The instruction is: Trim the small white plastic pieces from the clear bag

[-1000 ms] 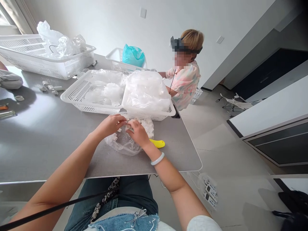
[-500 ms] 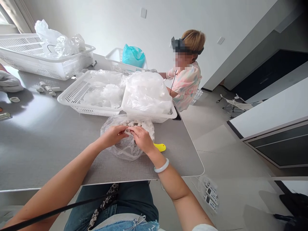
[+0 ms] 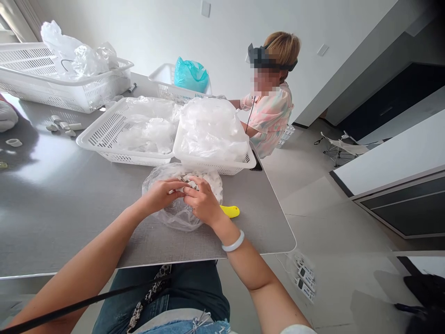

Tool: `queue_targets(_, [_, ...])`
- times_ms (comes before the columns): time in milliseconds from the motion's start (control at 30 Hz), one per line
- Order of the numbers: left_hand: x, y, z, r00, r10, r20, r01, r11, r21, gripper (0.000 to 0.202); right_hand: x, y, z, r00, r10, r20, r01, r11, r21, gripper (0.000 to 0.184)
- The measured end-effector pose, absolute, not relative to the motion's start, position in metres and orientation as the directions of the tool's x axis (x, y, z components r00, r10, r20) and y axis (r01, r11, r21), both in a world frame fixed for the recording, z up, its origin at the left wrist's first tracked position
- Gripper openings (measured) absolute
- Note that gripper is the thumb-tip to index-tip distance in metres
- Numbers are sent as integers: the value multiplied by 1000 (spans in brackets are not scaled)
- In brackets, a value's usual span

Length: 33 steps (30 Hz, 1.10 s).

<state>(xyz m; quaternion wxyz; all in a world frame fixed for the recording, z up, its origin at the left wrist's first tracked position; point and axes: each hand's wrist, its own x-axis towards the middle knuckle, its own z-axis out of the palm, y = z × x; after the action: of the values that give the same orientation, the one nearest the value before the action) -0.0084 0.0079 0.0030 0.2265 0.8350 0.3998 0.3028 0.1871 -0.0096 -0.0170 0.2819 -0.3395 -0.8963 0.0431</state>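
A clear plastic bag [image 3: 181, 215] of small white parts lies on the grey table [image 3: 69, 204] in front of me. Both my hands rest over its open top. My left hand [image 3: 160, 195] and my right hand [image 3: 200, 200] meet with fingers pinched together around a small white part [image 3: 186, 187] between them. A white bangle [image 3: 233, 242] sits on my right wrist. A yellow tool [image 3: 230, 211] lies just right of the bag, partly hidden by my right hand.
Two white baskets [image 3: 104, 139] [image 3: 215, 164] stuffed with clear bags stand just behind the bag. Farther back are a large white basket [image 3: 69, 95] and one holding a teal bag [image 3: 190, 76]. A person [image 3: 267, 116] sits at the table's far right. Small white parts [image 3: 64, 126] lie at the left.
My hands have drawn together over the bag's opening and now hold a small white part between their fingertips. The view has tilted slightly downward.
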Motion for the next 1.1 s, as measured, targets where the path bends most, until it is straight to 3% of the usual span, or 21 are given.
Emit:
queue_targets(100, [-7, 9, -2, 477, 736, 480, 539, -676, 502, 36, 177, -14, -17, -527, 749, 401, 549, 661, -512, 35])
queue_targets(200, [-6, 9, -3, 475, 696, 538, 584, -707, 399, 32, 171, -16, -12, -442, 838, 320, 343, 487, -803, 34])
queue_targets(300, [-6, 7, 1, 397, 755, 522, 653, -632, 417, 31, 174, -15, -5, -326, 906, 270, 46, 300, -953, 24])
queue_targets(367, [-6, 5, 6, 259, 821, 509, 681, -529, 506, 28, 182, -14, 0, -176, 955, 238, -14, 239, -971, 24])
queue_targets(467, [-3, 0, 14, 45, 914, 404, 532, -364, 764, 25, 194, -13, 4, 4, 951, 310, 184, 304, -935, 27])
queue_targets(567, [0, -2, 22, 2, 992, 129, 67, -129, 989, 40, 199, -13, 3, -106, 833, 543, 455, 526, -718, 29])
queue_targets(667, [1, -1, 27, 103, 987, -126, -294, 151, 944, 33, 197, -15, -3, -298, 698, 651, 523, 690, -500, 38])
queue_targets(833, [5, 1, 26, 174, 916, -362, -472, 400, 786, 14, 191, -20, -8, -479, 602, 639, 530, 779, -336, 39])
queue_targets(967, [10, 0, 23, 200, 892, -405, -483, 449, 752, 13, 190, -19, -9, -546, 615, 569, 548, 776, -313, 37])
queue_targets(1100, [14, -4, 21, 232, 925, -302, -382, 372, 846, 25, 187, -17, -12, -537, 677, 504, 575, 731, -368, 31])
